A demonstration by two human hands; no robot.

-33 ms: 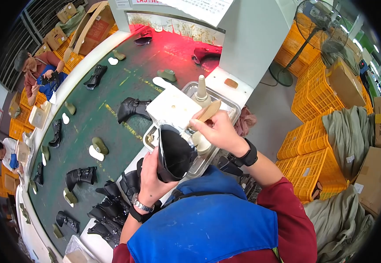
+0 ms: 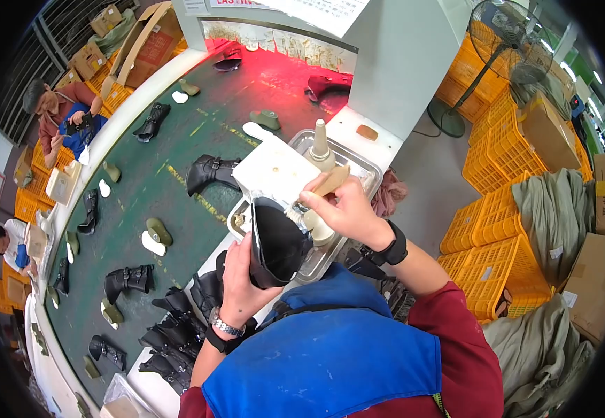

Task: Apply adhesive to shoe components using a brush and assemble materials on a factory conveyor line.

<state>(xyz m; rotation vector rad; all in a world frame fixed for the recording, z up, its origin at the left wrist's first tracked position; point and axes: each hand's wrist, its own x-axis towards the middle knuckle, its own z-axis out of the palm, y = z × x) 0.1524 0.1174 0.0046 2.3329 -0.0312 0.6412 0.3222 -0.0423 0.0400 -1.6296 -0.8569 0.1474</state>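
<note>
My left hand (image 2: 236, 282) grips a black boot (image 2: 274, 240) from its left side, with the wide shaft opening turned up toward me. Between the thumb and fingers of my right hand (image 2: 347, 209) is a wooden-handled brush (image 2: 333, 181), whose tip comes down by the boot's far right edge. Whether the tip touches the boot is hard to make out. Just beyond the boot stands a white block-shaped container (image 2: 274, 167) with yellowish spots. A pale bottle with a tapered nozzle (image 2: 321, 145) rises from a metal tray (image 2: 376, 182) beyond my right hand.
The green conveyor belt (image 2: 177, 244) carries black boots, olive shoe lasts (image 2: 157, 231) and white insoles. Black boots (image 2: 173, 331) are heaped at its near edge. Two people work across the belt. Yellow crates (image 2: 490, 261) and a standing fan (image 2: 508, 42) are at the right.
My right hand and the brush have shifted very slightly, the handle tilting a little lower. My left hand and the boot look almost unmoved.
</note>
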